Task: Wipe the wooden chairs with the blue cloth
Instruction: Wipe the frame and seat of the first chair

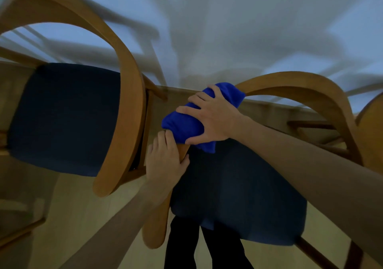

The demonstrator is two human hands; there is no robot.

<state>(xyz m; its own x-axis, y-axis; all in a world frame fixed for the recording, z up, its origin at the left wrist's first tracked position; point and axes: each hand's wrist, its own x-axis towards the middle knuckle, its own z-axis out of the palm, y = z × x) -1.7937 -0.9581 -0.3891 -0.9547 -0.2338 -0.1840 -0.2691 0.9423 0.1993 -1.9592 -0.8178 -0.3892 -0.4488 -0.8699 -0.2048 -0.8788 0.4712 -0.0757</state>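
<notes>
Two wooden chairs with dark blue seat cushions stand side by side on a pale wood floor (pixel 83 202), seen from above. On the nearer chair (pixel 310 90), the right hand (pixel 215 119) presses a bunched blue cloth (pixel 184 125) against the curved wooden backrest, fingers spread over the fabric and the thumb hooked under its lower edge. Just below the cloth, the left hand (pixel 165 161) grips the same backrest rail, fingers curled over the wood and almost touching the cloth. The other chair (pixel 124 107) sits to the left, its arched back close to the left hand. Dark trouser legs (pixel 182 246) show below the nearer seat cushion (pixel 238 196). Much of the background is blurred.
</notes>
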